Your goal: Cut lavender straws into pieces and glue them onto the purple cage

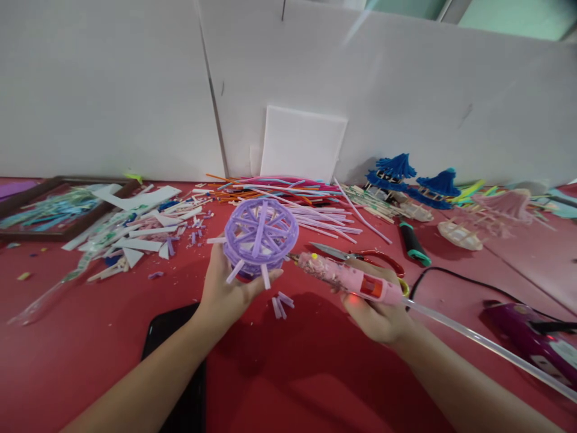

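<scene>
A round purple wheel-like frame (261,231) made of fuzzy stems is held up by my left hand (228,288), its fingers wrapped round the side and underneath. Spokes cross its open top, and short pale-lilac pieces stick out from the rim. My right hand (376,313) grips a pink hot glue gun (347,279) with a long clear glue stick (487,346) running out of its back end. The gun's nozzle points left, close to the frame's right edge; whether it touches cannot be made out. Below the frame lie short lilac stem pieces (282,305).
Scissors with red handles (378,260) lie behind the glue gun. Bundles of colored stems (288,189) stretch along the back. Paper scraps (144,225) and a brown frame (63,231) lie left, blue-roofed models (392,171) right. A black phone-like slab (180,373) sits under my left forearm.
</scene>
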Available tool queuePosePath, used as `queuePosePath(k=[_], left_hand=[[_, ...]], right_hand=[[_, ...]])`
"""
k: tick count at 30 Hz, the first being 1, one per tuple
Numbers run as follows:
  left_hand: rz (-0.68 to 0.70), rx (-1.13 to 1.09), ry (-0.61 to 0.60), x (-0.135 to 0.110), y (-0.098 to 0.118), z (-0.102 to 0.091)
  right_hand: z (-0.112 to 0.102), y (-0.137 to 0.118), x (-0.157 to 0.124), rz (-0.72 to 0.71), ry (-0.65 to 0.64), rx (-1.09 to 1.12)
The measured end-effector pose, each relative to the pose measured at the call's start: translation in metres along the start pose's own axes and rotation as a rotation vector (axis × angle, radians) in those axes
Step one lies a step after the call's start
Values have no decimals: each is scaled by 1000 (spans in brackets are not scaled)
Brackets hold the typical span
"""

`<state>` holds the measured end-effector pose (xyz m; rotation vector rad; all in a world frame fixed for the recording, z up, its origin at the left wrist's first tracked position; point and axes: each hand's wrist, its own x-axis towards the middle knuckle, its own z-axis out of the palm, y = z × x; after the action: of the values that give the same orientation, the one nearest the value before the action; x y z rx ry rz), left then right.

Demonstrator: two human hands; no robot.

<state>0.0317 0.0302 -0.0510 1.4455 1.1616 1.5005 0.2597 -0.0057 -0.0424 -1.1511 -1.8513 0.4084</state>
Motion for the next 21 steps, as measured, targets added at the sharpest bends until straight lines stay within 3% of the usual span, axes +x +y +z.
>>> queuePosePath(k=[11, 21], left_hand=[[0, 49, 27, 1, 3, 0], [-4, 10, 53, 1, 5, 0]], right_hand=[[-5, -7, 7, -151, -56, -47], [-4, -8, 7, -104, -76, 12]])
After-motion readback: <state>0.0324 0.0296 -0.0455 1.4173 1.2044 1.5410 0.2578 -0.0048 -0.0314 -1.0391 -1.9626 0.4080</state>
